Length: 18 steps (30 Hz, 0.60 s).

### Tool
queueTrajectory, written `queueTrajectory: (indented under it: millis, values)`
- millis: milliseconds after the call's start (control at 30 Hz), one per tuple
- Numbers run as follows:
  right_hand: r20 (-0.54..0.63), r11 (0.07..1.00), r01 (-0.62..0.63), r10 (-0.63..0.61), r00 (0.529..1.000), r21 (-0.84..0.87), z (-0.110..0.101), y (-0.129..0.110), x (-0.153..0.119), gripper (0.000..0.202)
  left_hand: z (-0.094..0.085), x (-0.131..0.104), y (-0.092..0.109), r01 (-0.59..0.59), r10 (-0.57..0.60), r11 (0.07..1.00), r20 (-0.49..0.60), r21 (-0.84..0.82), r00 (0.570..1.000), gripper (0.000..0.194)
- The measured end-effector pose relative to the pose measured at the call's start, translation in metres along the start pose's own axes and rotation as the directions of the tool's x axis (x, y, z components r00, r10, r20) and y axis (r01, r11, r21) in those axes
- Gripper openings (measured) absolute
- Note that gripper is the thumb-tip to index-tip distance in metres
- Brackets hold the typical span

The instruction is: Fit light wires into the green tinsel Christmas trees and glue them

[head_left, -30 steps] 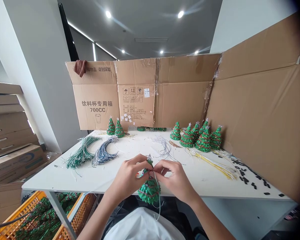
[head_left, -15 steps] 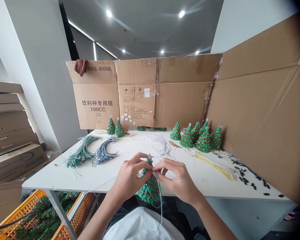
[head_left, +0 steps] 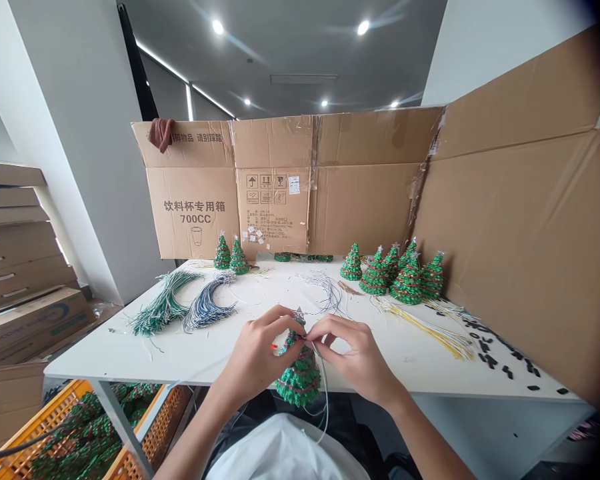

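A small green tinsel Christmas tree [head_left: 299, 383] with reddish garland and a silver star on top stands upright at the table's front edge, close to my body. My left hand [head_left: 264, 345] reaches across the tree's upper part, thumb and index finger pinched on a thin wire against its front. Fingertip to fingertip with it, my right hand [head_left: 354, 360] pinches the same wire just right of the tree. The pale wire's loose length [head_left: 326, 403] hangs in a loop from the right fingers toward my lap. The exact pinch point is partly hidden by the fingers.
Bundles of green wires [head_left: 165, 303] and blue wires [head_left: 207, 303] lie left; yellow-white wires [head_left: 430, 327] lie right. Several finished trees [head_left: 407, 280] stand back right, two more back left. Black pieces [head_left: 487, 360] scatter along the right edge. Cardboard walls [head_left: 370, 187] enclose the table.
The hanging wire has swung right and now curves into a wider loop. Both hands stay almost in place, still pinching at the tree's upper part.
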State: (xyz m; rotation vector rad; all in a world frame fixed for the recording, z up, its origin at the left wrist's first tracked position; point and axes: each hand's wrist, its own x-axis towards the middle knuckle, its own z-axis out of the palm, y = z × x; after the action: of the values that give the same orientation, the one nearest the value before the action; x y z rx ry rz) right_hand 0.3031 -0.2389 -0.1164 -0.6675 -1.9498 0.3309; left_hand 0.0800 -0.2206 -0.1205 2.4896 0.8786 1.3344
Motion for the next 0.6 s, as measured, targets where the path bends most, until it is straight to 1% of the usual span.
queueTrajectory:
  millis: [133,300,400,533,600]
  values:
    - [-0.003,1.000,0.014,-0.014,1.000,0.004,0.002,0.000,-0.001,0.023,0.002,0.002,0.001,0.009,-0.009,1.000,-0.020,0.010,1.000,0.017]
    - [-0.011,0.999,0.038,-0.038,0.999,-0.006,0.004,0.001,-0.001,0.024,0.008,0.001,0.003,0.012,-0.008,0.999,-0.078,0.051,0.997,0.020]
    - [-0.018,0.999,0.051,-0.051,0.999,-0.013,0.004,0.002,-0.001,0.023,0.012,-0.001,0.005,0.003,0.009,0.995,-0.117,0.102,0.993,0.023]
    - [-0.026,0.998,0.063,-0.063,0.998,-0.015,0.004,0.003,-0.001,0.023,0.015,-0.002,0.007,0.007,0.016,0.992,-0.183,0.125,0.983,0.019]
    - [-0.022,0.998,0.060,-0.061,0.998,-0.011,0.004,0.003,-0.001,0.023,0.016,-0.002,0.007,0.012,0.011,0.993,-0.195,0.117,0.981,0.018]
